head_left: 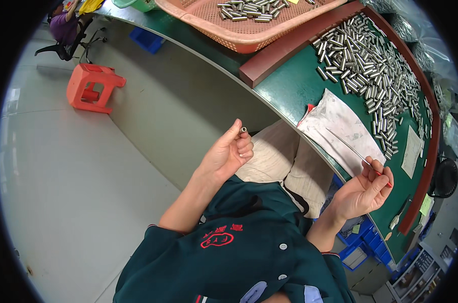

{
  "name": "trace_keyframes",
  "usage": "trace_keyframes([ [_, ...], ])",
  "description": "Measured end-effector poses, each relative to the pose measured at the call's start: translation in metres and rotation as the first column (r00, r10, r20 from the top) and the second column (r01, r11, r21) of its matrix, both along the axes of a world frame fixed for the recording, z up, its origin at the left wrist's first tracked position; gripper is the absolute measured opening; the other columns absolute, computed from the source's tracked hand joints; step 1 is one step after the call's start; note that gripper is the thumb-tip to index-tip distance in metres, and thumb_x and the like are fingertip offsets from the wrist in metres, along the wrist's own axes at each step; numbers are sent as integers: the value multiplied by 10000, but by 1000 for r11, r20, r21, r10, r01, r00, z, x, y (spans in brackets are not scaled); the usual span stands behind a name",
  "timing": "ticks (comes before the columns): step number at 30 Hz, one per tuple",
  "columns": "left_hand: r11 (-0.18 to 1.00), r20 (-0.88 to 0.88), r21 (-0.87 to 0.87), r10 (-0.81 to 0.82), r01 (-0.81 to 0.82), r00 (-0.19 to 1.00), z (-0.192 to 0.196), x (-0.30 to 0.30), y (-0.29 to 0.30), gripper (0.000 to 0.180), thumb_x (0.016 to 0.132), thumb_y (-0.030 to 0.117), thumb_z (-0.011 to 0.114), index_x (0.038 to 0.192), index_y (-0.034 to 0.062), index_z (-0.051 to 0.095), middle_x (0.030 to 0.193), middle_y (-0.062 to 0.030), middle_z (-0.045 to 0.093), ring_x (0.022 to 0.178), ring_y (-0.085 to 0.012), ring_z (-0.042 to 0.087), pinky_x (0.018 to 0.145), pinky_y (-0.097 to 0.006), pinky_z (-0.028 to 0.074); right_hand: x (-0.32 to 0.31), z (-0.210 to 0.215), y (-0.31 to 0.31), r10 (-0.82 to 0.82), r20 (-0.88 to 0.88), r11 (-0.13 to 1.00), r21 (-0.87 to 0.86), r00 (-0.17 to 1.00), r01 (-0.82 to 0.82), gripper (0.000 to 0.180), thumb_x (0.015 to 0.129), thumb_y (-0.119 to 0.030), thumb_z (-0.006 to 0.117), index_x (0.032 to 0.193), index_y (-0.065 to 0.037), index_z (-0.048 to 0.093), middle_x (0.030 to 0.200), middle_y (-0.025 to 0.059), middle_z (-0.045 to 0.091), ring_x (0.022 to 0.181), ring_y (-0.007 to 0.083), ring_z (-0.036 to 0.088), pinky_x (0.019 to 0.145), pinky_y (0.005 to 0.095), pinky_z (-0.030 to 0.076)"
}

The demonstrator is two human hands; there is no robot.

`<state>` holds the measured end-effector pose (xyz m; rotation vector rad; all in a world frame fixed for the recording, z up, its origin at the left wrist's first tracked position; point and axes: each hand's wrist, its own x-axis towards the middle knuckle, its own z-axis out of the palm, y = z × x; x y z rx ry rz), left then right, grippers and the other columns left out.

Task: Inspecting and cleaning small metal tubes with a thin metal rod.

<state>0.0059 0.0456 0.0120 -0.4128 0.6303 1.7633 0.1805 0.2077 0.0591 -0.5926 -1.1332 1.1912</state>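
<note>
Between thumb and curled fingers, my left hand (pixel 228 151) pinches a small metal tube (pixel 243 130), its open end showing. It is raised above my lap, left of the bench edge. My right hand (pixel 365 189) grips a thin pointed metal tool (pixel 351 146) by its red handle, over the bench edge. The tool's shaft slants up and left across a stained white cloth (pixel 340 123) on the green bench top. Beyond the cloth lies a large heap of short metal tubes (pixel 365 65). The tool tip and the held tube are well apart.
A brown raised border (pixel 289 50) runs round the tube heap. An orange plastic basket (pixel 229 33) with more tubes stands at the far side. A paper slip (pixel 412 151) and another slim tool (pixel 398 214) lie at right. A red stool (pixel 92 88) is on the floor; a person (pixel 64 25) sits far left.
</note>
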Motion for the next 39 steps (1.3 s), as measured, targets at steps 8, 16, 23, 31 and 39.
trace_keyframes([
  [8,982,40,-132,138,-132,990,5,2,-1,292,843,298,542,711,53,453,571,14,298,522,-87,294,478,-201,280,0,1,-1,9,5,1000,24,1000,-10,199,900,-140,409,962,34,486,814,166,597,732,255,596,703,338,493],
  [16,953,-130,-245,149,-178,980,11,8,0,305,844,323,533,708,60,464,568,9,339,525,-90,320,498,-215,299,-3,10,-33,295,-45,945,162,955,-284,157,916,-206,359,977,-62,377,793,206,587,694,292,602,592,465,511],
  [23,948,-316,-238,130,-212,940,10,16,-7,315,844,337,532,710,55,492,552,11,413,511,-65,370,540,-223,334,-44,-20,-55,532,178,744,369,828,-557,166,904,-165,370,1017,-55,319,830,256,587,753,368,613,661,416,515],
  [31,959,-285,-228,101,-170,953,16,18,-8,311,846,330,531,701,58,492,530,6,396,498,-70,356,536,-226,330,-52,-32,-63,564,115,770,283,817,-572,108,909,-99,335,991,-32,316,858,280,571,816,355,601,717,418,503],
  [39,953,-388,-247,66,-173,919,19,16,-11,320,851,289,533,623,70,479,476,27,328,443,-72,279,475,-217,267,-52,-36,-64,578,57,787,225,814,-575,106,910,-107,339,978,-26,330,837,267,576,806,346,604,726,436,499],
])
